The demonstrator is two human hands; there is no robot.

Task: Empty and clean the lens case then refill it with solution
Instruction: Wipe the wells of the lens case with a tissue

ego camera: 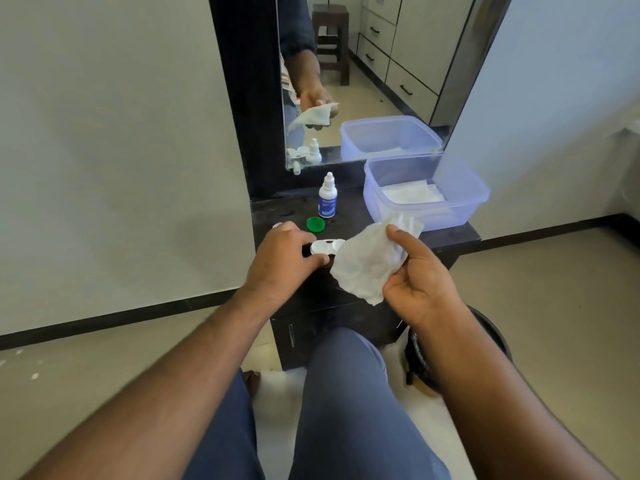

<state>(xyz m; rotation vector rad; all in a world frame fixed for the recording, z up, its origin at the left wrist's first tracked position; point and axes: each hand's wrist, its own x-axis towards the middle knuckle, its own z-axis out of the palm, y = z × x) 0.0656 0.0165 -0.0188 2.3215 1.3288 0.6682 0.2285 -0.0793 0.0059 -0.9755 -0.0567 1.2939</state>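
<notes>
The white lens case (pixel 325 246) lies on the black dresser top (pixel 446 237), both wells uncapped. My left hand (pixel 282 258) pinches its left end, thumb and fingers around it. My right hand (pixel 415 282) holds a crumpled white tissue (pixel 370 261) just right of the case, partly covering the case's right well. A green cap (pixel 315 224) lies behind the case. A white cap (pixel 277 225) peeks out behind my left hand. The solution bottle (pixel 327 196), white with a blue label, stands upright farther back.
A translucent blue plastic tub (pixel 460 202) with white tissues inside sits at the back right of the dresser. A mirror (pixel 374 64) rises behind. A dark bin (pixel 491 337) stands on the floor at the right. My knees are under the dresser's front edge.
</notes>
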